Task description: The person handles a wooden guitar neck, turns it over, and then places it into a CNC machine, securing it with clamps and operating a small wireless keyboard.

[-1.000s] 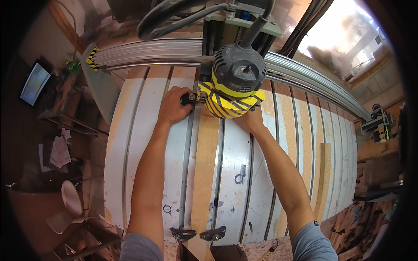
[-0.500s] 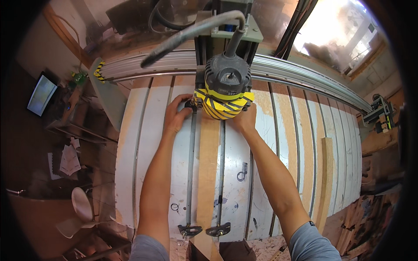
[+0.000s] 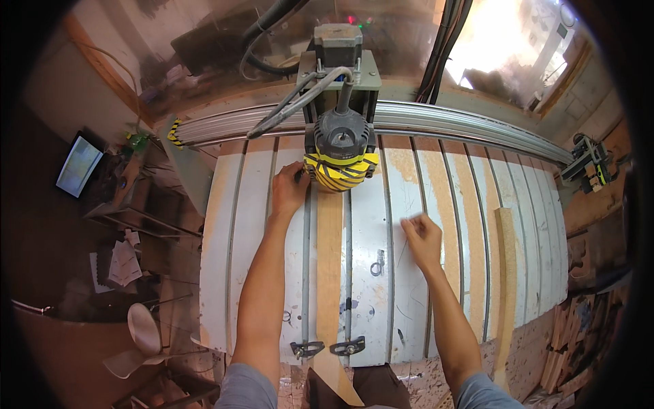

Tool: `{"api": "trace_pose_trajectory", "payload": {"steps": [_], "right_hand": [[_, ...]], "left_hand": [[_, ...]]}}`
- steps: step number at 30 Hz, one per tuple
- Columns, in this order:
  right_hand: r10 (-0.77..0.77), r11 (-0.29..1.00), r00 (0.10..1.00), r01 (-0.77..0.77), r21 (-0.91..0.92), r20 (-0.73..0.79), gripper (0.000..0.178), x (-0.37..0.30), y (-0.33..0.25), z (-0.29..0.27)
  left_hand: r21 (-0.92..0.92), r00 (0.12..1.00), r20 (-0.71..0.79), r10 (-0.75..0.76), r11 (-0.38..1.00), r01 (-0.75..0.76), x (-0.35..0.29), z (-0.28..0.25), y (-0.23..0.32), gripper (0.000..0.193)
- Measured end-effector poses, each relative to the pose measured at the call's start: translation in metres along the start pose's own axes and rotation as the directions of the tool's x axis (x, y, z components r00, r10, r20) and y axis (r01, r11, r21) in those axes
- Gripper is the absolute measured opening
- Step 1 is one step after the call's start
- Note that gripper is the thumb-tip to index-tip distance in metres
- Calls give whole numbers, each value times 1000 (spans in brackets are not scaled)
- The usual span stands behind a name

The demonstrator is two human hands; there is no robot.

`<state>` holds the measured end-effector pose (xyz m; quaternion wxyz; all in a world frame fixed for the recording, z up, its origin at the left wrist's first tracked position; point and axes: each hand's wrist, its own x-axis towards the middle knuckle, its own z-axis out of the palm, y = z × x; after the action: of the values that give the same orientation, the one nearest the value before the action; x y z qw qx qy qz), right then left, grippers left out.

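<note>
A long narrow wooden board (image 3: 330, 259) lies lengthwise on the slotted white bed, its far end hidden under the router (image 3: 342, 140) with the yellow-and-black striped guard. My left hand (image 3: 289, 192) is closed at the left of the guard, its fingers on a small black clamp (image 3: 300, 175) that they partly cover. Over the bed, to the right of the board and apart from it, my right hand (image 3: 424, 240) has curled fingers; whatever they may hold is hidden. Two black clamps, a left one (image 3: 308, 349) and a right one (image 3: 348, 345), flank the board's near end.
A metal gantry rail (image 3: 449, 123) crosses behind the router, with cables hanging above. Another wooden strip (image 3: 505, 273) lies on the bed's right side. At the left are a lit monitor (image 3: 80, 165) and a white chair (image 3: 144, 328). Stacked wood pieces (image 3: 572, 337) stand lower right.
My right hand has come out from beside the router and moved right and nearer to me. The left hand stays by the clamp at the guard. The whole view has shifted slightly.
</note>
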<state>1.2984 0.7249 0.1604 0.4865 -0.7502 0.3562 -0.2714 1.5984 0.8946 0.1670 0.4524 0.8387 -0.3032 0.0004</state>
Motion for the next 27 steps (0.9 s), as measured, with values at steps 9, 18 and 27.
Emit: {"api": "trace_pose_trajectory", "payload": {"steps": [9,18,27], "right_hand": [[311,944,949,-316,96,57,19,-146,3,-91],[178,984,976,-179,0,123,24,-168,-18,-89],[-51,993,979,29,116,195,28,-75,-55,-9]], "left_hand": [[108,987,-147,62,993,-47,-53,-20,7,57],[-114,967,-77,-244,965,235,-236,-146,31,59],[-139,680,-321,-659,743,654,-507,-273,15,46]]}}
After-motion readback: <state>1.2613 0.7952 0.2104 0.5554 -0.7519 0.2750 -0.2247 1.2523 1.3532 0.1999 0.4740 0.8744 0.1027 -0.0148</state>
